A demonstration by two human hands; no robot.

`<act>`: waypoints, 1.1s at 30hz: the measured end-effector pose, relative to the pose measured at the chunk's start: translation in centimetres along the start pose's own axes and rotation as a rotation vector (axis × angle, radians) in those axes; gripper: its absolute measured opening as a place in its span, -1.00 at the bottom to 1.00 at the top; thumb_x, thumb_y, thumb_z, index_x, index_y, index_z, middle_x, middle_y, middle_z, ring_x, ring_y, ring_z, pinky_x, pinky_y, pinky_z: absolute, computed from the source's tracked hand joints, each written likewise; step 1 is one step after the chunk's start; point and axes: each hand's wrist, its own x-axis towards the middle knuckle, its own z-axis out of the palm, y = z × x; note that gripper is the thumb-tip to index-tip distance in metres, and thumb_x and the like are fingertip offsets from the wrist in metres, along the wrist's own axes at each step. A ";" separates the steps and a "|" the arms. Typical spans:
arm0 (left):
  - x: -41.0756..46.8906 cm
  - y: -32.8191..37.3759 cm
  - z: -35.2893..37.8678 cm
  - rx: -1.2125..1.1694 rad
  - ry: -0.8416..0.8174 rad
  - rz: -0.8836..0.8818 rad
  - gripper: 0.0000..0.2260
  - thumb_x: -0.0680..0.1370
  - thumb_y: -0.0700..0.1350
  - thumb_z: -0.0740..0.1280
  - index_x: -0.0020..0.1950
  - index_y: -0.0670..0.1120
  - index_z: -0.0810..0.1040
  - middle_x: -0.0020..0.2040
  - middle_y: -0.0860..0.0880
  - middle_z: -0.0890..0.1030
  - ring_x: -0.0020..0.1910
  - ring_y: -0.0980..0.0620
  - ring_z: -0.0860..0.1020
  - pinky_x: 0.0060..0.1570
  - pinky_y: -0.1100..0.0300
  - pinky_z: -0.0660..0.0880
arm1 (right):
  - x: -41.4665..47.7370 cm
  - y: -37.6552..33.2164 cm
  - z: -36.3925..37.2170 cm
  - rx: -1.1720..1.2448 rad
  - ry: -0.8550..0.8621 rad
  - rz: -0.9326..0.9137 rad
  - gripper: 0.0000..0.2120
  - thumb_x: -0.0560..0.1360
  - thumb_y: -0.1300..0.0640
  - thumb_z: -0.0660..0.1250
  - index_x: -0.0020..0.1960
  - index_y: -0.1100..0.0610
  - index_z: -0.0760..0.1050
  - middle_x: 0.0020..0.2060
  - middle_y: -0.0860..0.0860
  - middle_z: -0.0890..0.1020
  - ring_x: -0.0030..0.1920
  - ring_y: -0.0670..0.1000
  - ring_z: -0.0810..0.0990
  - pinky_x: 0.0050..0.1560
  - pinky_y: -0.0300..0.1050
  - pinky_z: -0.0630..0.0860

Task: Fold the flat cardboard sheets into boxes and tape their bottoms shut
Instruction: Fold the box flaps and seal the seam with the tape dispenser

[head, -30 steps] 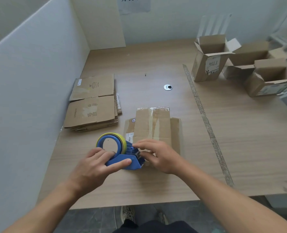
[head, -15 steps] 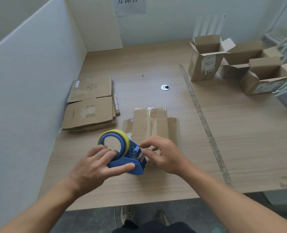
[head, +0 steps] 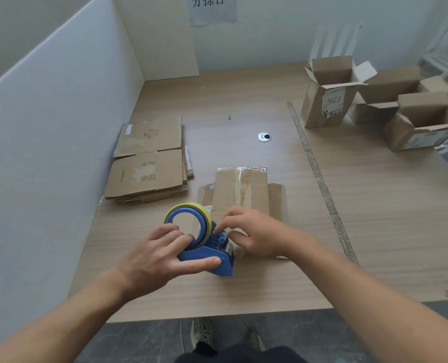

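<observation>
A blue tape dispenser (head: 207, 255) with a yellow-edged tape roll stands near the table's front edge. My left hand (head: 160, 255) grips it, fingers through the roll's ring and thumb along the blue body. Just right of it my right hand (head: 254, 234) pinches at the dispenser's front end, where the tape comes out. Behind both hands lies a folded cardboard box (head: 241, 189), bottom up, with clear tape along its seam. A stack of flat cardboard sheets (head: 149, 163) lies to the left, against the white partition.
Three open folded boxes (head: 327, 100) stand at the back right of the wooden table (head: 375, 218). A strip of old tape (head: 320, 179) runs along the table's seam. A metal grommet (head: 264, 137) sits mid-table. White partitions wall the left and back.
The dispenser has tilted up a little in my left hand. My right hand's fingers have shifted from the box flap onto the dispenser's front end.
</observation>
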 end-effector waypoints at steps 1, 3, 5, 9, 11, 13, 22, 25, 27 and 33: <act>0.0 0.0 -0.1 0.000 -0.001 0.004 -0.35 0.59 -0.40 0.07 0.53 0.20 0.26 -0.08 -0.09 0.59 -0.22 -0.07 0.53 0.14 0.05 0.39 | 0.0 0.0 0.0 -0.024 -0.005 -0.018 -0.74 0.62 0.19 0.22 0.21 -0.02 0.57 0.09 -0.15 0.43 0.12 -0.10 0.43 0.17 -0.20 0.35; -0.1 0.0 -0.2 0.000 0.002 0.017 -0.35 0.59 -0.41 0.05 0.53 0.20 0.26 -0.09 -0.08 0.59 -0.22 -0.06 0.52 0.13 0.05 0.38 | -0.1 0.0 -0.2 -0.070 -0.027 -0.043 -0.80 0.62 0.16 0.24 0.18 0.00 0.57 0.09 -0.12 0.43 0.11 -0.08 0.42 0.19 -0.17 0.37; -0.1 0.2 -0.2 -0.007 0.000 0.023 -0.35 0.59 -0.41 0.02 0.52 0.20 0.27 -0.09 -0.08 0.59 -0.22 -0.06 0.52 0.13 0.06 0.39 | 0.0 0.0 -0.4 -0.125 -0.057 -0.075 -0.84 0.62 0.13 0.26 0.16 0.02 0.56 0.12 -0.09 0.46 0.10 -0.08 0.40 0.18 -0.14 0.38; -0.3 0.5 0.1 -0.023 -0.014 0.026 -0.35 0.58 -0.41 -0.01 0.49 0.21 0.30 -0.08 -0.08 0.60 -0.21 -0.06 0.54 0.14 0.05 0.41 | 0.1 -0.5 -1.1 -0.210 -0.112 -0.142 -0.92 0.59 0.13 0.31 0.05 0.06 0.58 0.09 -0.06 0.51 0.04 -0.03 0.44 0.11 -0.04 0.44; -0.5 0.4 0.3 -0.025 -0.023 0.032 -0.34 0.58 -0.41 -0.02 0.51 0.20 0.27 -0.06 -0.07 0.60 -0.20 -0.05 0.54 0.14 0.05 0.41 | 0.2 -0.7 -1.1 -0.206 -0.086 -0.174 -0.93 0.58 0.16 0.33 -0.01 0.11 0.60 0.05 -0.02 0.53 0.01 0.00 0.48 0.06 -0.03 0.46; -0.7 0.2 0.5 -0.027 -0.035 0.029 -0.35 0.59 -0.40 -0.04 0.52 0.20 0.25 -0.06 -0.07 0.59 -0.20 -0.04 0.52 0.14 0.06 0.39 | 0.1 -1.0 -1.0 -0.125 -0.029 -0.194 -0.93 0.57 0.19 0.36 -0.03 0.12 0.63 0.00 -0.01 0.54 -0.03 0.00 0.50 0.02 -0.08 0.46; -0.9 -0.3 0.7 -0.060 -0.051 0.006 -0.29 0.52 -0.38 0.16 0.56 0.20 0.17 -0.06 -0.05 0.57 -0.22 -0.04 0.50 0.11 0.07 0.38 | -0.9 -0.9 0.8 -0.089 0.125 -0.295 -0.92 0.54 0.13 0.38 -0.05 0.12 0.64 -0.09 0.01 0.53 -0.14 0.01 0.49 -0.13 0.04 0.51; -1.4 -0.5 0.8 -0.094 -0.049 -0.038 -0.25 0.53 -0.36 0.18 0.60 0.21 0.09 -0.05 -0.07 0.57 -0.22 -0.04 0.51 0.10 0.07 0.40 | -1.6 0.4 1.3 -0.047 0.191 -0.268 -0.95 0.54 0.12 0.39 -0.05 0.07 0.63 -0.11 -0.04 0.51 -0.15 0.01 0.51 -0.16 0.03 0.52; -1.4 -0.7 0.7 -0.105 -0.037 -0.050 -0.27 0.54 -0.36 0.18 0.59 0.22 0.11 -0.04 -0.08 0.57 -0.21 -0.05 0.50 0.10 0.06 0.42 | -2.0 1.1 1.8 0.000 0.228 -0.237 -0.95 0.54 0.12 0.39 -0.03 0.06 0.63 -0.11 -0.07 0.49 -0.17 -0.02 0.51 -0.17 -0.11 0.51; -0.9 -1.0 0.9 -0.143 -0.025 -0.113 -0.36 0.53 -0.35 0.18 0.50 0.19 0.28 -0.04 -0.09 0.59 -0.21 -0.08 0.52 0.10 0.05 0.40 | -2.6 1.4 2.9 0.134 0.381 -0.104 -0.92 0.52 0.13 0.38 -0.14 0.00 0.54 -0.20 -0.19 0.46 -0.23 -0.18 0.45 -0.20 -0.42 0.35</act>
